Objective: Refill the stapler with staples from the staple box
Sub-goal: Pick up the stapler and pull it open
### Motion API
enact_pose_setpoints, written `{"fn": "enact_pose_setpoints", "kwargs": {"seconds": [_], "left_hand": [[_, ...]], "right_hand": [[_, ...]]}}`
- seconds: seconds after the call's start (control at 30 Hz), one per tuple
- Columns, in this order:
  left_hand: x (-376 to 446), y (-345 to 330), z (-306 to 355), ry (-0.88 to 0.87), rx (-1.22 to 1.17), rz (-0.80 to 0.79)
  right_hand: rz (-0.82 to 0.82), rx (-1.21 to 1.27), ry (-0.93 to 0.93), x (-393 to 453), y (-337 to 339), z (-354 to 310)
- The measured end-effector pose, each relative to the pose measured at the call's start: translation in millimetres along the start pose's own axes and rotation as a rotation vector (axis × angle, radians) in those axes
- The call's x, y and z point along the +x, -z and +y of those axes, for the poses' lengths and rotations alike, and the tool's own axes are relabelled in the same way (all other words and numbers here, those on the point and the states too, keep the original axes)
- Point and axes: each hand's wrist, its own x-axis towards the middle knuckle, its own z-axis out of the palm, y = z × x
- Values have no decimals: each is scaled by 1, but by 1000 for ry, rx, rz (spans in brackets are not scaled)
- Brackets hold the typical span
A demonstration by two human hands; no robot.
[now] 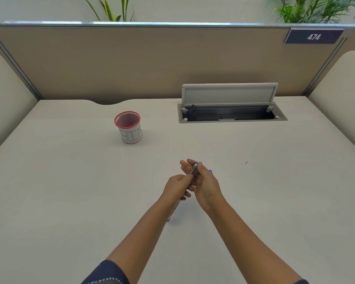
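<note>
Both hands point(193, 184) grip the stapler point(193, 170) (metal, mostly hidden).

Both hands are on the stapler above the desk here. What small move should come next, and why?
Probably lower the stapler to the desk and swing it fully open: both the left hand and right hand grip it in mid-air, and no staples are visibly in hand.

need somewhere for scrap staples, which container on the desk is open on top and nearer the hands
The red mesh cup labelled BIN, left of the hands; the hatch in the desk sits farther back.
</note>
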Motion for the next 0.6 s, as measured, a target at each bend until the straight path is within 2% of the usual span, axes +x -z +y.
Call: {"fn": "enact_pose_setpoints", "kwargs": {"seconds": [0.37,0.6], "left_hand": [[-8,5,-4,-35,53,-168],[-12,7,-9,-32,7,-266]], "right_hand": [[67,11,-19,3,3,-3],[66,46,-78,2,4,-9]]}}
